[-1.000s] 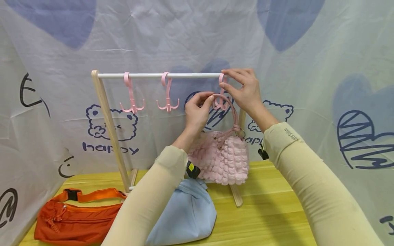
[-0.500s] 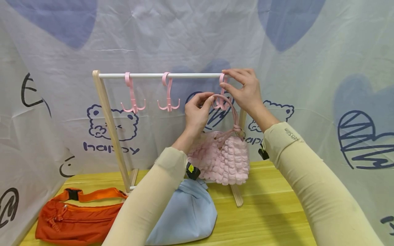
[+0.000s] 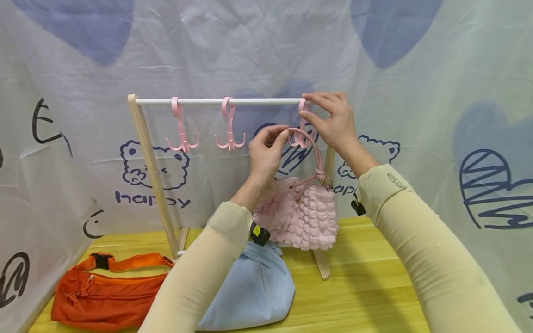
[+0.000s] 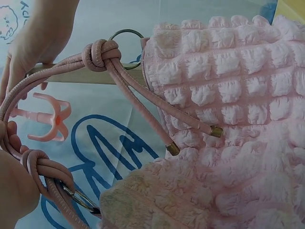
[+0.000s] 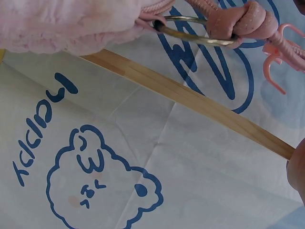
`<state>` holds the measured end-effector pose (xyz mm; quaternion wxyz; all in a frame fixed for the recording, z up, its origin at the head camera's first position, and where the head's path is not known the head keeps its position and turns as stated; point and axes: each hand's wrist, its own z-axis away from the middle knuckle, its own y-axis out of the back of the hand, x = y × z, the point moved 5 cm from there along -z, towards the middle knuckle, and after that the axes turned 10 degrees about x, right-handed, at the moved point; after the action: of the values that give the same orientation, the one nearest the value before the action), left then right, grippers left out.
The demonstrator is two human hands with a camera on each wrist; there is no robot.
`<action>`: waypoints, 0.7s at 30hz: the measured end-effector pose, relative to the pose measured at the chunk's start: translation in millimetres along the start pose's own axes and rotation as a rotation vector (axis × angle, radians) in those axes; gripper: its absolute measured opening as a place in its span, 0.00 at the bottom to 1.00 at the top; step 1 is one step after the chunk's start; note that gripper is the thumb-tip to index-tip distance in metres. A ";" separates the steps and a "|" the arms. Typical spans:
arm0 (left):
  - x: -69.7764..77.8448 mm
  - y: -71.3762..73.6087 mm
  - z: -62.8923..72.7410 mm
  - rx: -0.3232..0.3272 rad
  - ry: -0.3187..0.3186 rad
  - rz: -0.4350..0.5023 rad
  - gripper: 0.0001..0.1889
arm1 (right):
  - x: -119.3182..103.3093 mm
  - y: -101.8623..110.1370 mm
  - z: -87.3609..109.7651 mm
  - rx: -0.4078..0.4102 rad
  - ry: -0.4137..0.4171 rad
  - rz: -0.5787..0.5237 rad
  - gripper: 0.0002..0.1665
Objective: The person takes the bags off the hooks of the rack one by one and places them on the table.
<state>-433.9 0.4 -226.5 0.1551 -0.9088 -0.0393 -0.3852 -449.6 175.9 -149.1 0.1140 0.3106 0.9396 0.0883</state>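
Observation:
A puffy, quilted pink handbag point(image 3: 308, 217) hangs in the air before the rack's right side. My left hand point(image 3: 266, 152) pinches its rope handle point(image 3: 315, 143) near the top, between thumb and fingers. Just behind the handle are the prongs of the rightmost pink hook point(image 4: 52, 119); whether they touch the handle cannot be told. My right hand point(image 3: 334, 119) pinches this hook's upper loop at the white bar point(image 3: 266, 101). In the left wrist view, the handle's knot point(image 4: 101, 55) and metal ring show beside the bag. Only a bit of a hand point(image 5: 298, 167) appears in the right wrist view.
Two more pink hooks, one at left point(image 3: 182, 134) and one mid-bar point(image 3: 230, 134), hang from the bar. A wooden post point(image 3: 154, 175) holds up its left end. An orange waist bag point(image 3: 108, 296) and a light blue bag point(image 3: 254, 291) lie on the yellow wood-grain table point(image 3: 366, 282).

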 end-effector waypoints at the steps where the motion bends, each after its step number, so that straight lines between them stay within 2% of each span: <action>1: 0.9 0.4 0.1 0.001 -0.004 0.002 0.10 | 0.0 0.2 0.0 0.004 0.000 -0.002 0.25; 13: 13.2 6.6 5.4 0.002 -0.031 0.028 0.10 | -0.9 0.9 -0.3 0.007 -0.004 -0.012 0.25; 21: 19.9 15.3 12.5 0.005 0.004 0.031 0.09 | -0.5 1.8 -0.4 -0.005 -0.026 -0.019 0.25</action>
<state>-408.5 -11.2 -224.4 0.1633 -0.9082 -0.0258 -0.3845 -448.3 177.0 -148.2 0.1275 0.3026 0.9407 0.0855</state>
